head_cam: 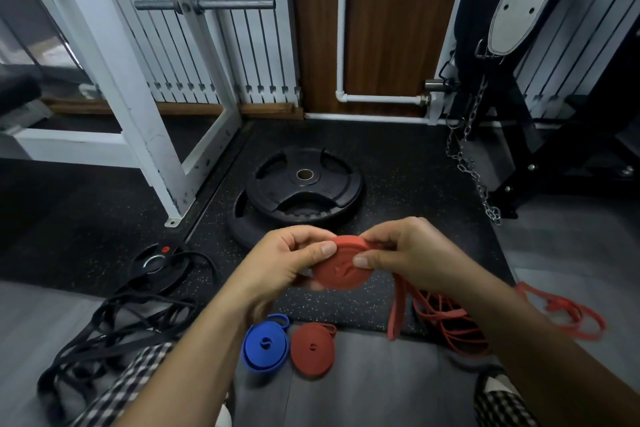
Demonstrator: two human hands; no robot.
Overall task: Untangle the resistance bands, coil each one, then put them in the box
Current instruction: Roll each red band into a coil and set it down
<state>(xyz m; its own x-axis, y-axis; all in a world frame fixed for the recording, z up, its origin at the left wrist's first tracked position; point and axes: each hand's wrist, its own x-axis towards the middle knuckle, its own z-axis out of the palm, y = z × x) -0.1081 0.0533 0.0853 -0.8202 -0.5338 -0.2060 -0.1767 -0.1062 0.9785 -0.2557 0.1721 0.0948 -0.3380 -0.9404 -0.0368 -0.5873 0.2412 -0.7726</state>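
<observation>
Between both hands, above the floor, is a tightly wound red band coil (341, 267). My left hand (291, 260) pinches its left side with the thumb on top. My right hand (408, 256) pinches its right edge, and the band's loose red tail (398, 308) hangs down below that hand. On the floor lie a coiled blue band (265, 343) and a coiled dark red band (313, 348) side by side. A loose tangle of red bands (450, 319) lies to the right, and a tangle of black bands (114, 322) to the left. No box is in view.
Two stacked black weight plates (304, 191) lie on the speckled rubber mat ahead. A small black plate (156, 263) sits at the left. A white rack frame (138, 114) stands at the left, a black bench frame with a hanging chain (474, 163) at the right.
</observation>
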